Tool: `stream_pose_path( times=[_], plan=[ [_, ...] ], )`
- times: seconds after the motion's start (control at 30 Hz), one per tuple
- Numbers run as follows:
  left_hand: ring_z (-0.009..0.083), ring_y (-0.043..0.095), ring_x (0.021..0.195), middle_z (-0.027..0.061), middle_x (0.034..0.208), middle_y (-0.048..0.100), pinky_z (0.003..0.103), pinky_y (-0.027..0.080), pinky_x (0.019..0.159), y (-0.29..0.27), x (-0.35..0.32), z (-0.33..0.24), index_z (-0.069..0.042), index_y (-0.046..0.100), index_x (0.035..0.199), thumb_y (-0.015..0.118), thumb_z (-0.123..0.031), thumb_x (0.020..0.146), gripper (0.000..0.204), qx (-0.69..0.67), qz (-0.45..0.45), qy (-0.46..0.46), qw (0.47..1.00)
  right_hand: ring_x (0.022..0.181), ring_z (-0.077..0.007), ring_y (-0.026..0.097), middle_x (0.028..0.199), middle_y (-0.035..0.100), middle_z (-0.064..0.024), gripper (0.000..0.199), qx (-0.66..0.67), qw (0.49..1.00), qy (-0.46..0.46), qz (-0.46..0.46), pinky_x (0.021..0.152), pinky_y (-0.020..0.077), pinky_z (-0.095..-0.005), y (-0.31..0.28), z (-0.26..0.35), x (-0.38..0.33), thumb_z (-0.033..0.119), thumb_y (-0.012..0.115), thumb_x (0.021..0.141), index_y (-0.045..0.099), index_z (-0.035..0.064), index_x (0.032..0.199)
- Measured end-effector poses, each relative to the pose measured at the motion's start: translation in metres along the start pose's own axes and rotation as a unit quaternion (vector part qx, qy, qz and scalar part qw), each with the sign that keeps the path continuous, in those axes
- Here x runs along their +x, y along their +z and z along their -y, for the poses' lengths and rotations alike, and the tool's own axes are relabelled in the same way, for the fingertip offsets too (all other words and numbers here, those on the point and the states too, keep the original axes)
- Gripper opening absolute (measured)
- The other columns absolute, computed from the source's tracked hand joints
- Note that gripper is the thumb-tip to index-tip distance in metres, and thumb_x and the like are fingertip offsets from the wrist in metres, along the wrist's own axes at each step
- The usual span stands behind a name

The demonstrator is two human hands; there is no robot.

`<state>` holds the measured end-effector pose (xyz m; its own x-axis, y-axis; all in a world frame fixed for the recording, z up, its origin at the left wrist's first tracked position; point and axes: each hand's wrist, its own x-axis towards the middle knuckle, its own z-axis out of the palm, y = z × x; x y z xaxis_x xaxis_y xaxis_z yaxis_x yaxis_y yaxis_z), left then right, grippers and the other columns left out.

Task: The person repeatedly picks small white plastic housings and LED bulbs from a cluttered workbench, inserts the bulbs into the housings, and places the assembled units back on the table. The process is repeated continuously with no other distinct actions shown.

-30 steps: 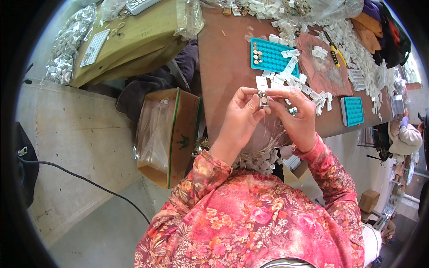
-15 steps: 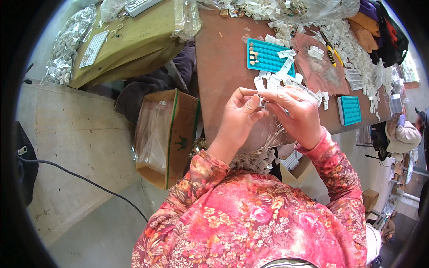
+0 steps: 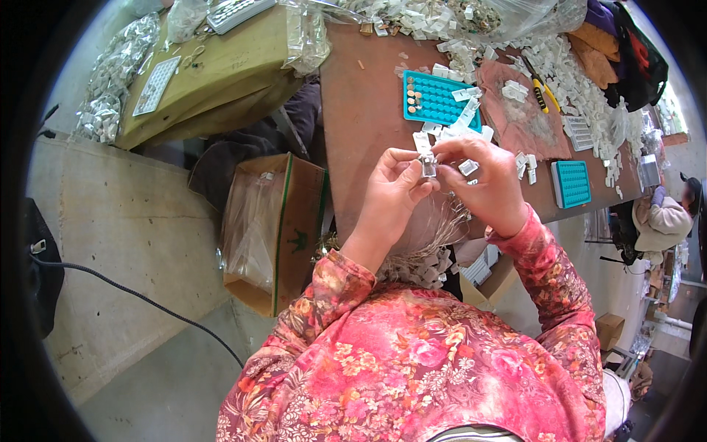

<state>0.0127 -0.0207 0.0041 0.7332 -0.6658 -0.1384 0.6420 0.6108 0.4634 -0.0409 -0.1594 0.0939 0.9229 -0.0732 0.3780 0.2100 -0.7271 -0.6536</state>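
Observation:
Just over the table's near edge, both hands meet around a small box-shaped piece (image 3: 428,169), clear with a silvery-grey top. My left hand (image 3: 397,184) pinches its left side between thumb and fingers. From the other side, the curled thumb and forefinger of my right hand (image 3: 490,184) touch its right edge. Right beyond the fingertips lie loose white plastic pieces (image 3: 468,167). Behind them sits a teal tray (image 3: 434,87) with rows of round pockets; several small round copper-coloured parts rest at its left end, and white pieces lie across its right side.
A second teal tray (image 3: 573,184) stands at the table's right edge. Yellow-handled pliers (image 3: 541,98) lie on a pink cloth (image 3: 508,121), with heaps of white pieces (image 3: 582,92) behind. An open cardboard box (image 3: 294,236) stands at left. Another person (image 3: 659,221) is at far right.
The small piece has turned upward between my fingers and shows more of its clear face. My right fingers have drawn slightly apart and curled beside it.

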Motion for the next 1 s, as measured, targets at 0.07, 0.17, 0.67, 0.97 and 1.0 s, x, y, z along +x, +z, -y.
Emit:
stream_pose_path(
  times=[0.07,0.17,0.67,0.97,1.0],
  plan=[
    [0.0183,0.067,0.082,0.0118,0.103,0.065,0.026,0.056,0.073,0.001,0.0,0.001,-0.004,0.05,0.106,0.058,-0.01,0.096,0.014,-0.01,0.007,0.005,1.0,0.077,-0.0137,0.069,0.086,0.069,-0.0061,0.026,0.072,0.994,0.085,-0.006,0.07,0.0552,-0.0265,-0.003,-0.001,-0.001,-0.003,0.068,0.076,0.069,0.0043,0.101],
    [0.0188,0.067,0.083,0.0125,0.105,0.066,0.026,0.056,0.074,0.001,0.0,0.003,-0.005,0.05,0.107,0.058,-0.009,0.097,0.013,-0.005,0.028,0.016,0.999,0.078,-0.0075,0.067,0.084,0.07,-0.0034,0.021,0.153,0.973,0.174,-0.015,0.071,0.0542,-0.0234,-0.006,-0.002,-0.002,-0.001,0.068,0.078,0.07,0.0021,0.099],
    [0.0193,0.067,0.082,0.0108,0.102,0.065,0.026,0.055,0.072,0.003,-0.001,-0.001,-0.003,0.05,0.111,0.058,-0.012,0.097,0.018,0.008,-0.011,-0.007,1.0,0.075,-0.006,0.061,0.085,0.067,-0.0022,0.015,0.31,0.908,0.27,0.085,0.069,0.0517,-0.021,-0.01,-0.019,0.005,0.005,0.063,0.087,0.069,-0.0012,0.098],
    [0.0188,0.067,0.082,0.0103,0.101,0.065,0.025,0.056,0.071,0.001,0.0,-0.001,-0.003,0.05,0.11,0.058,-0.012,0.097,0.018,-0.013,-0.003,-0.003,1.0,0.071,-0.0175,0.067,0.08,0.068,-0.008,0.017,0.008,0.999,0.036,0.031,0.065,0.0528,-0.0271,-0.005,-0.013,-0.001,0.003,0.071,0.078,0.072,0.0041,0.095],
    [0.0186,0.067,0.082,0.0102,0.101,0.065,0.025,0.056,0.072,0.001,0.0,0.0,-0.003,0.05,0.11,0.059,-0.012,0.097,0.018,-0.004,0.0,-0.005,1.0,0.07,-0.0199,0.067,0.08,0.068,-0.0089,0.016,-0.013,1.0,0.012,0.021,0.063,0.0524,-0.0281,-0.005,-0.013,-0.001,0.003,0.072,0.077,0.072,0.0047,0.093]
  ],
)
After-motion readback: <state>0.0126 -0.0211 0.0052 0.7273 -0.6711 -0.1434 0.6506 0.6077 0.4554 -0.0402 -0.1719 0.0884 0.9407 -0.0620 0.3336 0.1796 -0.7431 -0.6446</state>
